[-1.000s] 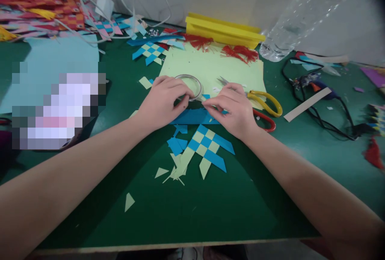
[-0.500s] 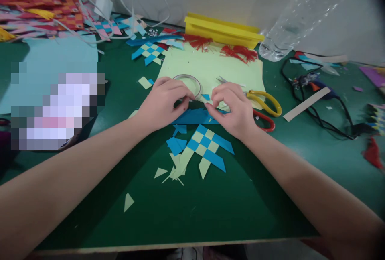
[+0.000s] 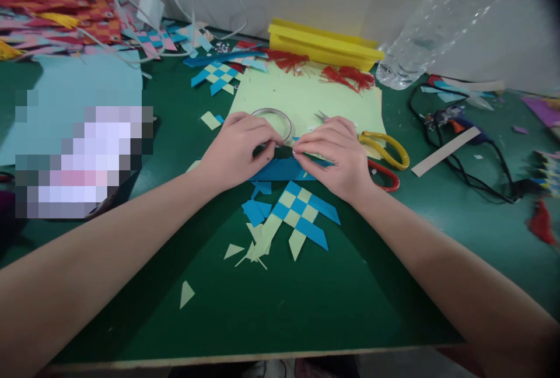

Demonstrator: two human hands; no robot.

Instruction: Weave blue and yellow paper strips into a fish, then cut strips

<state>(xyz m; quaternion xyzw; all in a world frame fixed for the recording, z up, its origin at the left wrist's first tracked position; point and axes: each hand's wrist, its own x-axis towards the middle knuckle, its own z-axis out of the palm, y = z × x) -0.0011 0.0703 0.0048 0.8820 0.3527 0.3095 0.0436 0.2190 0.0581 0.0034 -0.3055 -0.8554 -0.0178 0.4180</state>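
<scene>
My left hand (image 3: 242,150) is closed in a pinch at the near edge of a thin, ring-shaped roll of tape (image 3: 289,127), which stands out behind its fingers. Just to the right, my right hand (image 3: 335,156) has thumb and fingertips pressed together close to the left fingertips; whatever is between them is too small to make out. Beneath both hands lies a folded blue paper strip (image 3: 277,171). Nearer to me, a woven blue and pale-green paper fish shape (image 3: 297,209) lies flat, with blue scraps (image 3: 257,210) and pale-green scraps (image 3: 234,251) at its left.
Scissors with yellow and red handles (image 3: 405,159) lie beside my right hand. Behind are a pale-green sheet (image 3: 306,95), red tassels (image 3: 347,77), a yellow folded card (image 3: 324,45) and a clear bottle (image 3: 424,34). A blurred-out device (image 3: 87,162) is at left, a black cord (image 3: 464,168) at right.
My right hand's fingers have come down and closed together, and its fingertips are now nearer the left ones. My left hand and the paper pieces have stayed put.
</scene>
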